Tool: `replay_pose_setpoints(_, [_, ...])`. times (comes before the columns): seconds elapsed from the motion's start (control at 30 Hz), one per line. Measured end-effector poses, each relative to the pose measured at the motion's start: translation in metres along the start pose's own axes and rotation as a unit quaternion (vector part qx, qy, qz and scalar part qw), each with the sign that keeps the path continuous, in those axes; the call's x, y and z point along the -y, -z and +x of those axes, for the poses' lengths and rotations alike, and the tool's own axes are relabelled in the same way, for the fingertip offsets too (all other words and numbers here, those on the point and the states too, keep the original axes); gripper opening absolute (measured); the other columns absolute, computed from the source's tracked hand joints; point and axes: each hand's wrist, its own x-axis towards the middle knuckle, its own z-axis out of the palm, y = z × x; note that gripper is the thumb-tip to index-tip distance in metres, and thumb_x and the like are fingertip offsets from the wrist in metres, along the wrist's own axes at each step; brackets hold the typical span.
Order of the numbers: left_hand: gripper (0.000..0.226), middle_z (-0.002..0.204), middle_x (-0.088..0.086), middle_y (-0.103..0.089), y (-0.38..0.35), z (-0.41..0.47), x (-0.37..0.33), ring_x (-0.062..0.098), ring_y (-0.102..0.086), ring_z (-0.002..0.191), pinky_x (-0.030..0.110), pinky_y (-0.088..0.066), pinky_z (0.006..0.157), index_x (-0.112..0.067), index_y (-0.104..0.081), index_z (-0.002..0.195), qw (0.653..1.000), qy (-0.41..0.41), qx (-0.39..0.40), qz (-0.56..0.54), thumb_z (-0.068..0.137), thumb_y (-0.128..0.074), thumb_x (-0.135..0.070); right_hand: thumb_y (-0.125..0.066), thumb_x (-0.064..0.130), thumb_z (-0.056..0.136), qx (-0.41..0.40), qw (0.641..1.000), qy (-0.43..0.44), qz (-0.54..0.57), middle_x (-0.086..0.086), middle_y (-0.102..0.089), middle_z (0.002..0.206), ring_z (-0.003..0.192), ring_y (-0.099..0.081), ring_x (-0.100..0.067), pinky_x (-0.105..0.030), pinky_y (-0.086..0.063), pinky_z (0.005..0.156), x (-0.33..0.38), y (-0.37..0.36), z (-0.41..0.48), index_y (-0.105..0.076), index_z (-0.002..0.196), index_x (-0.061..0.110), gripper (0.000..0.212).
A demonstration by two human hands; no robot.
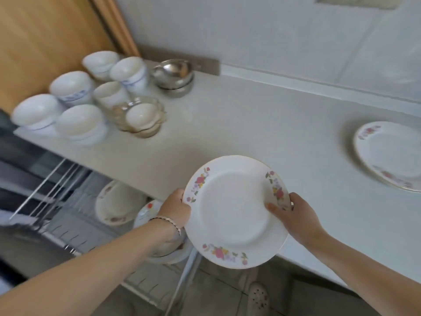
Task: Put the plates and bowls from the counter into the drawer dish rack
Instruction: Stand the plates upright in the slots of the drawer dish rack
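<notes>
Holding racked plates [114,206], drawer dish rack [68,233] under the counter's [239,124] front edge, white bowls [79,120] at its far left corner, floral plate [234,213] above that edge, left hand [175,209] and right hand [296,215] pinching opposite rims.

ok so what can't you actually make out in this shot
All in the head view:
1. Racked plates in the drawer dish rack: the left hand and the held plate cover some, so no count.
2. Second plate on the counter: cut off by the right edge.
3. Bowls: blur hides their patterns and any stacking.
4. Right hand: fingers under the held plate are hidden.
</notes>
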Motion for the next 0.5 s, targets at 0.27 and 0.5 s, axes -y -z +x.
replay_pose_setpoints(0.27, [0.03, 0.107, 0.013, -0.062, 0.192, 0.073, 0.147, 0.027, -0.059, 0.097, 0.028, -0.046, 0.068, -0.006, -0.056, 0.114, 0.999, 0.012, 0.022, 0.042, 0.091, -0.037, -0.003, -0.063, 0.032, 0.086, 0.039, 0.999, 0.009, -0.004, 0.003, -0.059, 0.082, 0.07, -0.055, -0.012, -0.021, -0.04, 0.052, 0.104, -0.226, -0.034, -0.051, 0.095, 0.014, 0.023])
replay_pose_setpoints(0.5, [0.024, 0.101, 0.014, -0.058, 0.292, 0.143, 0.241, 0.028, -0.059, 0.096, 0.035, -0.052, 0.076, -0.014, -0.048, 0.1, 0.98, 0.059, 0.136, 0.135, 0.088, -0.042, 0.006, -0.06, 0.033, 0.087, 0.134, 0.988, -0.06, -0.053, -0.002, -0.066, 0.091, 0.077, -0.069, -0.023, -0.03, -0.053, 0.066, 0.118, -0.372, -0.06, -0.053, 0.099, 0.013, 0.025])
